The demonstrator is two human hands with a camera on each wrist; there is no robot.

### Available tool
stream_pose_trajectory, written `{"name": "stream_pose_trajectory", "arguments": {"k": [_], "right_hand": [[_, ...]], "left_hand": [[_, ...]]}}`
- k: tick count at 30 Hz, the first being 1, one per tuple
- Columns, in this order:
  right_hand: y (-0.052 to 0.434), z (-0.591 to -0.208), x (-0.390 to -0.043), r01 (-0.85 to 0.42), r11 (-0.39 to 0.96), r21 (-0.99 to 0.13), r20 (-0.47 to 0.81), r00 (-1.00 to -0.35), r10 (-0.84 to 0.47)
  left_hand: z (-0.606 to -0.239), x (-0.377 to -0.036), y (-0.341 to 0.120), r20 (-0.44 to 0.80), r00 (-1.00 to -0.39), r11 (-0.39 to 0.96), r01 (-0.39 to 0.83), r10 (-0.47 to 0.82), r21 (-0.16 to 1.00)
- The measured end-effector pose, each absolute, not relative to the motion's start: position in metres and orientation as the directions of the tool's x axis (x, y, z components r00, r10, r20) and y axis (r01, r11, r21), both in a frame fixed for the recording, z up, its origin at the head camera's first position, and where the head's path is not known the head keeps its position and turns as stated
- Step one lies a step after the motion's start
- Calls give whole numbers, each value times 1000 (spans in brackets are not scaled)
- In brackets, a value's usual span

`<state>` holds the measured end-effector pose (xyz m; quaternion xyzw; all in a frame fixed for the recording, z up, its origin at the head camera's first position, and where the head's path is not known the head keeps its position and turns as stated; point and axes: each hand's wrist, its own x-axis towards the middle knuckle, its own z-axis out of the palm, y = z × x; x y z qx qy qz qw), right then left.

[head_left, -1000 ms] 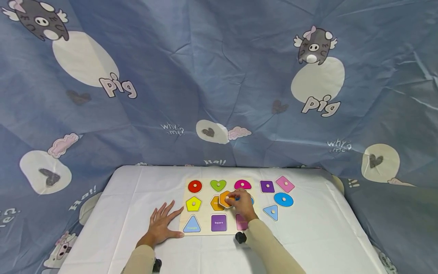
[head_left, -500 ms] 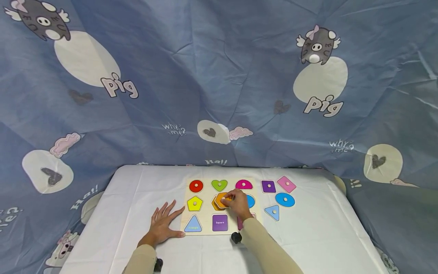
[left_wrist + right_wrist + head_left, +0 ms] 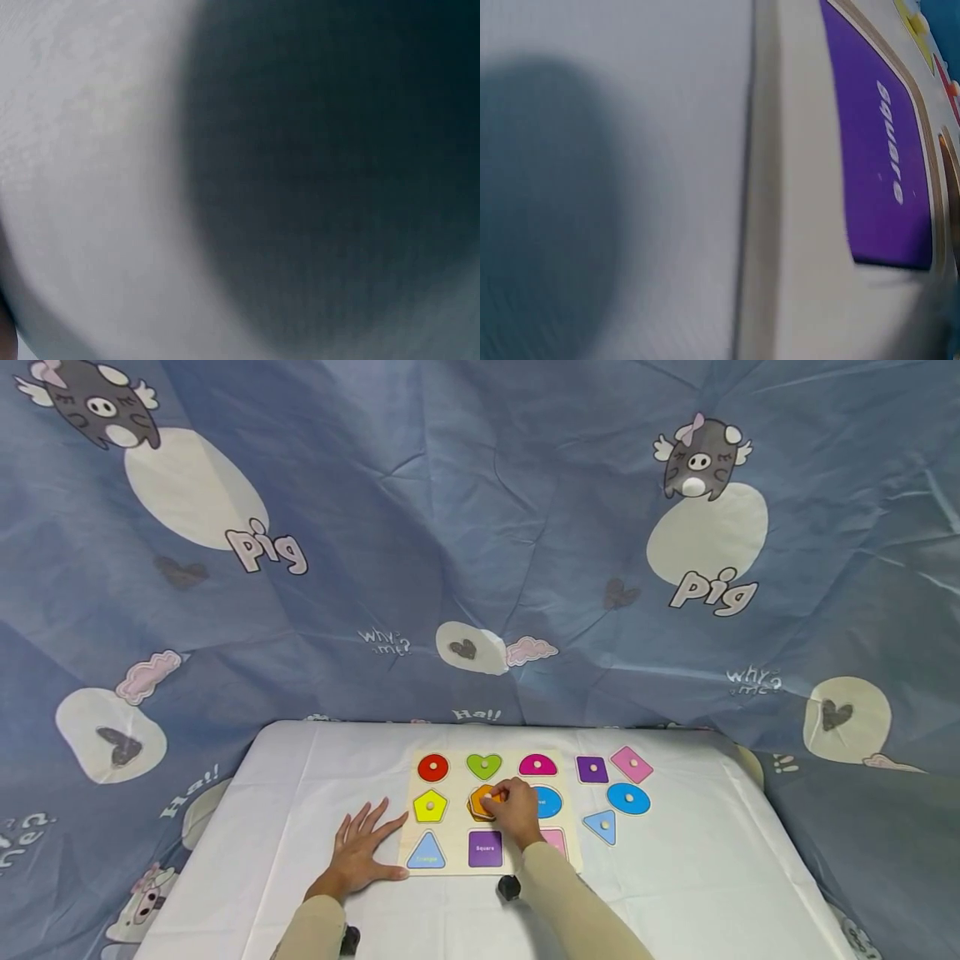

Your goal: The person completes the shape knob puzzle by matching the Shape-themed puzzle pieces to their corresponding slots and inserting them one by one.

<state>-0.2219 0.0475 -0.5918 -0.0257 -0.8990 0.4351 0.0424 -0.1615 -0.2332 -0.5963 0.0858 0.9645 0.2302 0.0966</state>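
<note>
A wooden shape puzzle board [image 3: 456,827] lies on a white table. My right hand [image 3: 512,806] pinches the knob of an orange hexagon piece [image 3: 481,801] over the board's middle recess. My left hand [image 3: 358,850] lies flat with spread fingers on the cloth, touching the board's left edge near the blue triangle [image 3: 426,852]. The red circle [image 3: 432,767], green heart [image 3: 483,766], magenta semicircle [image 3: 537,766] and yellow pentagon [image 3: 430,807] sit in the board. The purple square recess [image 3: 485,848] is bare; the right wrist view shows it [image 3: 881,150] close up. The left wrist view shows only blurred cloth.
Loose pieces lie on the cloth right of the board: a purple square [image 3: 592,769], a pink diamond [image 3: 632,763], a blue circle [image 3: 628,797] and a light blue triangle [image 3: 602,825]. A blue printed curtain [image 3: 480,543] hangs behind the table.
My right hand has carried the orange hexagon a little left and down, from tilted above the recess to nearly level over it. The left hand has stayed put.
</note>
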Motion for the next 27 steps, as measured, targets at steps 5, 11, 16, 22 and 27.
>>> {"name": "stream_pose_trajectory", "arguments": {"k": [5,11,16,22,27], "right_hand": [[41,-594,-219,12,649,-761,85,-990,117],[32,-597,-216,12,706,-708,130,-980,148],[27,-595,-213,29,727,-686,140,-975,172],[25,-594,-212,49,741,-670,128,-975,180],[24,-595,-212,50,748,-662,132,-974,183]], "left_hand": [[-595,-161,-233,-138,-968,877,125,211,465],[-596,-161,-233,-143,-967,878,121,209,463],[-596,-161,-233,-147,-967,876,119,210,468],[-594,-160,-233,-135,-967,873,127,214,470],[-595,-161,-233,-130,-968,874,129,213,469]]}}
